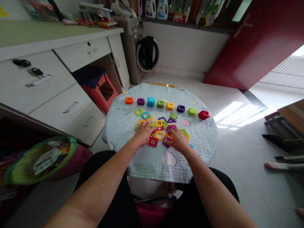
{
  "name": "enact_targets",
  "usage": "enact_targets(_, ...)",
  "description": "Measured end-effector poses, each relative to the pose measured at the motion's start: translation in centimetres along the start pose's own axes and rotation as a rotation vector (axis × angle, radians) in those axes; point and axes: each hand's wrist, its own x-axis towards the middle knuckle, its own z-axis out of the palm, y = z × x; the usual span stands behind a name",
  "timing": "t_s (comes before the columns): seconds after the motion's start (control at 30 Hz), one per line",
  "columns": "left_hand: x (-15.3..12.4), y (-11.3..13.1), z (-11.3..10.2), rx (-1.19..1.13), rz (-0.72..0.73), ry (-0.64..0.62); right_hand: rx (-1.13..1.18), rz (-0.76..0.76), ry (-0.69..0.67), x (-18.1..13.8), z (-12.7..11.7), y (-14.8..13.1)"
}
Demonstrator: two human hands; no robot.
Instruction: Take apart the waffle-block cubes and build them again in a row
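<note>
Both hands rest palm-down, fingers spread, on a pile of flat tiles [159,128] at the middle of the cloth-covered desk [147,161]. The left hand [142,133] lies on the pile's left edge, the right hand [177,140] on its right. Beyond the pile stands a row of cubes [166,105].

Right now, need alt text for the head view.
Both hands, left hand and right hand, rest on a pile of flat plastic tiles on a small round table with a pale cloth. Behind the pile stands a row of assembled cubes, ending in a red cube.
</note>
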Motion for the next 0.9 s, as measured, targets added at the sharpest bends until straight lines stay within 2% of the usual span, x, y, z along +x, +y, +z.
enact_targets(0.13,0.2,0.0,0.6,0.016,-0.023,-0.019,-0.111,-0.027,-0.094,-0.7,1.1,-0.9)
enact_targets(0.3,0.2,-0.3,0.5,0.038,-0.051,-0.052,-0.121,-0.069,-0.085,-0.6,1.8,-0.9)
enact_targets(0.4,0.2,-0.3,-0.2,0.039,-0.053,-0.067,-0.06,-0.066,-0.033,0.2,0.8,0.0)
enact_targets(0.53,0.3,-0.1,-1.0,0.01,-0.028,-0.113,0.014,0.043,0.162,2.0,-0.5,1.8)
enact_targets(0.63,0.4,-0.3,-1.3,-0.038,0.034,-0.116,0.033,0.112,0.257,3.3,-0.4,2.6)
enact_targets(0.73,0.5,-0.8,-1.4,-0.076,0.074,-0.099,0.013,0.112,0.264,4.0,0.3,2.6)
enact_targets(0.9,0.6,-1.6,-1.8,-0.142,0.057,-0.113,-0.017,0.081,0.197,4.3,1.3,2.5)
